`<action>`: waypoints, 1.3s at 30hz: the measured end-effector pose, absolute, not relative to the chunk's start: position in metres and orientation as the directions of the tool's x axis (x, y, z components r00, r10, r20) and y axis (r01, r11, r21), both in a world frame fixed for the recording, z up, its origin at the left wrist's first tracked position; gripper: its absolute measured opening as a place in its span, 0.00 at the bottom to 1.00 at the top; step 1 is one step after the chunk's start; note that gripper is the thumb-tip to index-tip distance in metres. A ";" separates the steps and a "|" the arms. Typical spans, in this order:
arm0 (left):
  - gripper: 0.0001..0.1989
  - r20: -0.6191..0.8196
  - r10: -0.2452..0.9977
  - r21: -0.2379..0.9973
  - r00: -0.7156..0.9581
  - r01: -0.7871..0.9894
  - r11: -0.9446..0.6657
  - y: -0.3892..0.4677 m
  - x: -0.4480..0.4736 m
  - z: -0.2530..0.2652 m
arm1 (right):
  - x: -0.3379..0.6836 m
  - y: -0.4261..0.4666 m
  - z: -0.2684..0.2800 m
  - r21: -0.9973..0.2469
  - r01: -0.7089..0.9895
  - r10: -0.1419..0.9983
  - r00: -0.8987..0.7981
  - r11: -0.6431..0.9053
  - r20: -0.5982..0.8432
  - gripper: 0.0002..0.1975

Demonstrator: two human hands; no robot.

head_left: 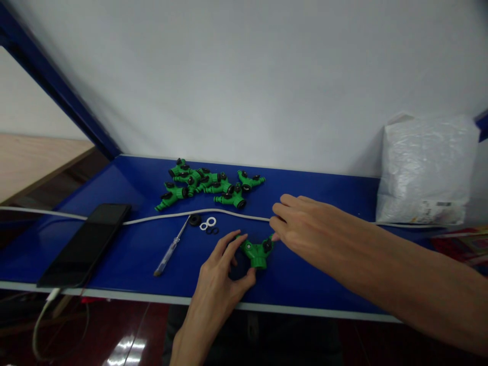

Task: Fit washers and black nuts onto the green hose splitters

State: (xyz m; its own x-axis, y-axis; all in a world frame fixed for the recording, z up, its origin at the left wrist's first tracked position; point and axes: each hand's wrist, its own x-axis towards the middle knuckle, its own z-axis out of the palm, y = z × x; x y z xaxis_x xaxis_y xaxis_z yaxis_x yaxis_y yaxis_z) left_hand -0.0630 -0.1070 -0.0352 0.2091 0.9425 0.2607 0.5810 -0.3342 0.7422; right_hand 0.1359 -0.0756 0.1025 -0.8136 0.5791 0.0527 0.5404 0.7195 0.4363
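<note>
A green Y-shaped hose splitter (pixel 256 252) with a black valve knob on its right branch lies near the front of the blue table. The thumb and fingers of my left hand (pixel 223 269) close around its left side. My right hand (pixel 292 223) is curled at the tip of the right branch; its fingertips are pressed together there, and whatever they pinch is hidden. To the left lie two white rings (pixel 211 221), small black O-rings (pixel 215 231), a black round part (pixel 195 219) and a clear-handled screwdriver (pixel 168 255).
Several more green splitters (pixel 213 184) are heaped at the back. A white cable (pixel 152 218) crosses the table behind my hands. A black phone (pixel 86 244) lies at the left, plugged into a charging cable. A white plastic-wrapped package (pixel 427 168) stands at the back right against the wall.
</note>
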 end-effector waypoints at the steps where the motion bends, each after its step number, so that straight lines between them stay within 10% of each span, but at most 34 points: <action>1: 0.29 0.259 0.943 0.742 0.210 0.581 -0.334 -0.107 -0.063 -0.035 | 0.137 -0.076 0.104 0.428 0.535 0.578 -0.815 0.728 0.036 0.06; 6: 0.28 0.234 0.946 0.748 0.222 0.581 -0.321 -0.108 -0.064 -0.032 | 0.135 -0.078 0.114 0.319 0.473 0.507 -0.862 0.822 -0.029 0.16; 24: 0.27 0.237 0.949 0.748 0.207 0.584 -0.314 -0.107 -0.064 -0.033 | 0.120 -0.082 0.101 0.366 0.564 0.593 -0.804 0.740 0.042 0.03; 29: 0.25 0.242 0.949 0.750 0.200 0.582 -0.314 -0.107 -0.064 -0.034 | 0.135 -0.079 0.084 0.259 0.541 0.545 -0.836 0.800 0.063 0.16; 39: 0.26 0.264 0.943 0.741 0.202 0.583 -0.333 -0.105 -0.064 -0.037 | 0.136 -0.082 0.098 0.374 0.606 0.621 -0.778 0.702 0.094 0.09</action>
